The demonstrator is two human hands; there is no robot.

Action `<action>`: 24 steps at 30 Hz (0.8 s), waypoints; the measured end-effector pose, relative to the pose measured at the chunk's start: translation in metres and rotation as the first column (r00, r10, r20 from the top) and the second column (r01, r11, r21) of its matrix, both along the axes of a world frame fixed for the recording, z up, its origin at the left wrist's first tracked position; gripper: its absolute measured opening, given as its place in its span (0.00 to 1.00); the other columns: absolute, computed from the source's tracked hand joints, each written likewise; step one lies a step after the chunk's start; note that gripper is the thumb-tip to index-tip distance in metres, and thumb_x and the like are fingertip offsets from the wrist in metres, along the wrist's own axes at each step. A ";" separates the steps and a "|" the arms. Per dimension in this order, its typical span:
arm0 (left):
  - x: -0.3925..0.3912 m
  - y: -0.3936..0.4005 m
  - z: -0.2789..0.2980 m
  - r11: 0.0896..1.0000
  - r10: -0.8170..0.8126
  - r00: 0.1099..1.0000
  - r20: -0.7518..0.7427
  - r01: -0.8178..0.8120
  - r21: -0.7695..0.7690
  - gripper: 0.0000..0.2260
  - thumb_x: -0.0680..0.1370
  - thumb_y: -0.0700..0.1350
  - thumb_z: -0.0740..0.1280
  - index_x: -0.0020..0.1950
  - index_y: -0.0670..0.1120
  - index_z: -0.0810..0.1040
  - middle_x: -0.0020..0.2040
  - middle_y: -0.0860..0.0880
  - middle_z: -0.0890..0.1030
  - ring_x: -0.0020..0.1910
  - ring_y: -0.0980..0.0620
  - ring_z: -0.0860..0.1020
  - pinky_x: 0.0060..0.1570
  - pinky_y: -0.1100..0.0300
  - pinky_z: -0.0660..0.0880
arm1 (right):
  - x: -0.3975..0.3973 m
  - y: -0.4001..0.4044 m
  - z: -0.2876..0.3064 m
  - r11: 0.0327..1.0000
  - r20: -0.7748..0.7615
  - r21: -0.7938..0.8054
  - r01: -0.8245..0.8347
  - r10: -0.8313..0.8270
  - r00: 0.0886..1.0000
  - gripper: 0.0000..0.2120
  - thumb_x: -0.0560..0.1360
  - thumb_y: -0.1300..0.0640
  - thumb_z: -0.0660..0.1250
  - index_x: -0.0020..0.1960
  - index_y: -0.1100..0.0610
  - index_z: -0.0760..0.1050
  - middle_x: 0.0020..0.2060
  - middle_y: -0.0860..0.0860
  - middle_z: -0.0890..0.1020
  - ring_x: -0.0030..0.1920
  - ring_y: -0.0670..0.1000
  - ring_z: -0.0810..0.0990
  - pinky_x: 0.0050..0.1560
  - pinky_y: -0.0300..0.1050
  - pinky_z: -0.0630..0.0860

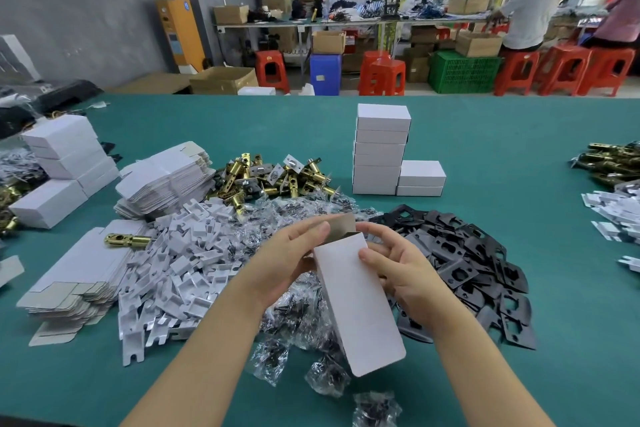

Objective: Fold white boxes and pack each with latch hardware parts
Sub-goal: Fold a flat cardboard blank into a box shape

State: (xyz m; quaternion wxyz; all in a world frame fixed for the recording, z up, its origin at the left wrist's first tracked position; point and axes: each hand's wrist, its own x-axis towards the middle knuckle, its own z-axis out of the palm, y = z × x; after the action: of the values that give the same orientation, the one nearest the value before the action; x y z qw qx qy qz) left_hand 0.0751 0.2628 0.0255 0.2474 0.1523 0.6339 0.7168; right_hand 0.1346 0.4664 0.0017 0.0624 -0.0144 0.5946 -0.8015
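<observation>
box [360,302] between both hands [346,263]

No text, label or number here is sharp enough to read.

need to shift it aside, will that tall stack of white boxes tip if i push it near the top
Probably yes. The tall stack of white boxes is narrow for its height, and its layers look slightly offset. The short stack braces only its base, so pushing low seems safer.

two bare forearms, left hand [287,256] and right hand [398,263], no sleeves, gloves or jewellery visible.
</observation>
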 end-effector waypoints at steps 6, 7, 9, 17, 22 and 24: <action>0.001 0.001 0.001 0.999 -0.008 0.997 -0.083 0.005 -0.039 0.12 0.78 0.50 0.70 0.61 0.60 0.83 0.56 0.49 0.86 0.53 0.51 0.83 0.52 0.58 0.80 | -0.002 -0.002 -0.003 0.999 -0.002 -0.003 0.039 -0.039 0.999 0.17 0.73 0.55 0.73 0.62 0.48 0.80 0.57 0.58 0.84 0.52 0.57 0.86 0.40 0.47 0.82; 0.000 0.001 -0.001 0.999 -0.007 0.997 -0.083 0.005 -0.032 0.12 0.78 0.50 0.70 0.60 0.60 0.83 0.56 0.49 0.86 0.53 0.51 0.83 0.53 0.57 0.81 | -0.001 -0.001 -0.004 0.999 0.001 0.003 0.038 -0.038 0.999 0.17 0.73 0.54 0.73 0.61 0.49 0.80 0.58 0.59 0.84 0.52 0.57 0.85 0.41 0.48 0.82; 0.001 0.000 -0.002 1.000 -0.001 0.997 -0.075 0.000 -0.015 0.12 0.78 0.48 0.70 0.61 0.59 0.83 0.56 0.48 0.86 0.54 0.50 0.83 0.54 0.56 0.81 | -0.001 0.000 -0.004 1.000 0.005 0.013 0.021 -0.021 1.000 0.19 0.73 0.55 0.74 0.63 0.53 0.77 0.59 0.61 0.83 0.54 0.58 0.85 0.43 0.49 0.83; 0.000 -0.001 -0.006 0.996 -0.011 0.987 -0.157 -0.003 -0.088 0.12 0.82 0.41 0.68 0.62 0.54 0.84 0.57 0.47 0.86 0.56 0.51 0.83 0.52 0.60 0.79 | -0.001 0.002 -0.002 0.998 0.013 0.054 -0.038 0.038 0.999 0.17 0.77 0.61 0.70 0.63 0.58 0.71 0.55 0.61 0.83 0.52 0.59 0.85 0.41 0.48 0.84; 0.000 0.000 -0.006 0.970 -0.028 0.949 -0.315 -0.050 -0.236 0.15 0.82 0.41 0.68 0.57 0.62 0.86 0.55 0.55 0.86 0.55 0.56 0.83 0.51 0.63 0.78 | -0.002 0.002 -0.004 0.999 0.018 0.044 -0.022 0.022 1.000 0.24 0.76 0.59 0.71 0.69 0.51 0.70 0.58 0.61 0.84 0.53 0.61 0.86 0.42 0.50 0.84; 0.000 0.000 -0.007 0.961 -0.009 0.933 -0.360 -0.091 -0.260 0.13 0.80 0.44 0.70 0.54 0.65 0.86 0.51 0.55 0.87 0.51 0.57 0.84 0.49 0.62 0.78 | -0.001 0.001 -0.005 0.999 0.009 0.045 -0.019 0.019 1.000 0.23 0.75 0.58 0.72 0.69 0.52 0.73 0.58 0.62 0.84 0.53 0.62 0.86 0.44 0.51 0.85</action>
State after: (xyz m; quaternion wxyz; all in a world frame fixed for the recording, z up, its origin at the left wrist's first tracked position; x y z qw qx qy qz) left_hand 0.0748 0.2633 0.0187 0.1312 0.2311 0.7639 0.5881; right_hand 0.1333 0.4675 -0.0035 0.0729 -0.0154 0.6122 -0.7872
